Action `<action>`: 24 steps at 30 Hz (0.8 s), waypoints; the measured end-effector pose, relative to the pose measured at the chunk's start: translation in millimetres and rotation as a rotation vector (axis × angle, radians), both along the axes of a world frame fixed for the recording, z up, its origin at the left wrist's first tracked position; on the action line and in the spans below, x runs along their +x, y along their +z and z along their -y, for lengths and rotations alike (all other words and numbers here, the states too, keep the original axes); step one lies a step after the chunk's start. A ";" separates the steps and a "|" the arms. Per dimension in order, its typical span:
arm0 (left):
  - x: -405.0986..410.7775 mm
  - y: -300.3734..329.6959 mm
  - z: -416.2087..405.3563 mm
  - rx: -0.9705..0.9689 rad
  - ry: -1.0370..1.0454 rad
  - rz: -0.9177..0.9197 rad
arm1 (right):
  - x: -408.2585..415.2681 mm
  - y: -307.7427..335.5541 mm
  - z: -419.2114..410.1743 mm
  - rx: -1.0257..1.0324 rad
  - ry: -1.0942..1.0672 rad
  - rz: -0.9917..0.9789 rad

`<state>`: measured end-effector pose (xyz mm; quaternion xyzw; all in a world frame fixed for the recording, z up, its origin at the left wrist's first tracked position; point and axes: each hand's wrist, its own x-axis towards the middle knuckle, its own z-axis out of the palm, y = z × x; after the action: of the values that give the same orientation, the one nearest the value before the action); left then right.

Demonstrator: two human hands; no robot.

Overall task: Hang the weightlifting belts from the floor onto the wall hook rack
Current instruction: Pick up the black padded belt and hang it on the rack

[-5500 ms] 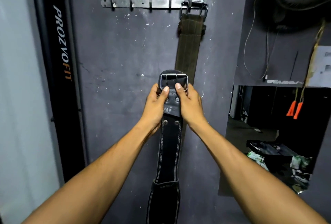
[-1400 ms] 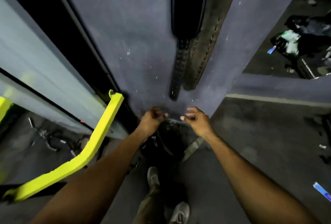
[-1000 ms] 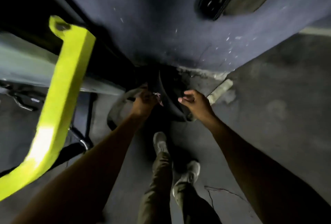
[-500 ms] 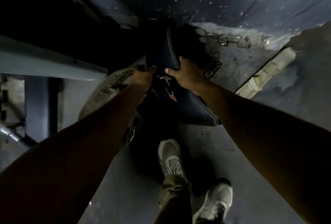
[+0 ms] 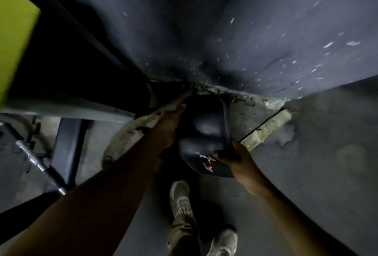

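Dark navy curled belt (image 5: 206, 133) with red-white lettering, gripped by right hand (image 5: 237, 159); left hand (image 5: 169, 126) clutching pale strap (image 5: 131, 133).

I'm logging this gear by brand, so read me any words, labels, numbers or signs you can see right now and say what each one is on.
No text can be read in this frame.
Dark belt, held by the right hand and left hand: red and white marks near the right hand's grip, too blurred to read.
Tan belt on the floor: no print visible.
Yellow bar: no print visible.
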<state>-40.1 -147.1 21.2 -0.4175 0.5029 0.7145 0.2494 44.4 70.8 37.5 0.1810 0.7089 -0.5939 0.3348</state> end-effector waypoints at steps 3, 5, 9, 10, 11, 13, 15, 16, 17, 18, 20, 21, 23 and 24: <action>11.8 75.9 -21.4 -0.119 -0.053 -0.059 | -9.1 75.8 -23.3 -0.079 -0.049 0.033; 23.7 126.5 -32.4 -0.059 -0.034 -0.121 | -17.2 130.5 -35.2 -0.127 -0.098 0.077; 51.8 240.0 -57.4 0.115 0.000 -0.302 | -35.5 247.0 -53.9 -0.226 -0.156 0.143; 59.6 266.5 -64.5 0.133 -0.009 -0.351 | -38.1 270.6 -59.6 -0.242 -0.165 0.138; 67.9 305.0 -70.4 0.120 -0.020 -0.404 | -40.5 306.1 -64.6 -0.264 -0.163 0.125; 79.5 351.3 -79.3 0.080 -0.037 -0.508 | -48.3 352.0 -74.9 -0.297 -0.151 0.052; 94.0 410.4 -81.2 0.001 -0.081 -0.599 | -55.2 412.7 -89.4 -0.360 -0.114 0.041; 102.9 443.1 -81.2 -0.015 -0.125 -0.649 | -58.2 442.4 -97.5 -0.409 -0.081 0.078; 110.3 472.0 -81.2 -0.029 -0.190 -0.710 | -62.6 472.3 -103.3 -0.444 -0.047 0.093; 118.4 500.7 -81.9 -0.062 -0.258 -0.748 | -66.8 501.6 -105.3 -0.443 0.012 0.084; 133.1 541.2 -85.5 -0.154 -0.417 -0.836 | -77.6 552.7 -99.0 -0.386 0.136 0.023; 140.9 547.7 -86.7 -0.212 -0.490 -0.868 | -78.7 567.8 -89.9 -0.336 0.185 0.015; 154.0 577.4 -92.3 -0.290 -0.586 -0.900 | -72.1 612.3 -77.7 -0.182 0.252 -0.097; 156.0 579.8 -89.8 -0.317 -0.598 -0.892 | -70.7 614.8 -69.5 -0.126 0.260 -0.144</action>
<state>115.9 -57.3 601.0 0.0538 0.7576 0.6356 0.1383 -26.3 140.3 652.3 0.0235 0.7099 -0.6003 0.3677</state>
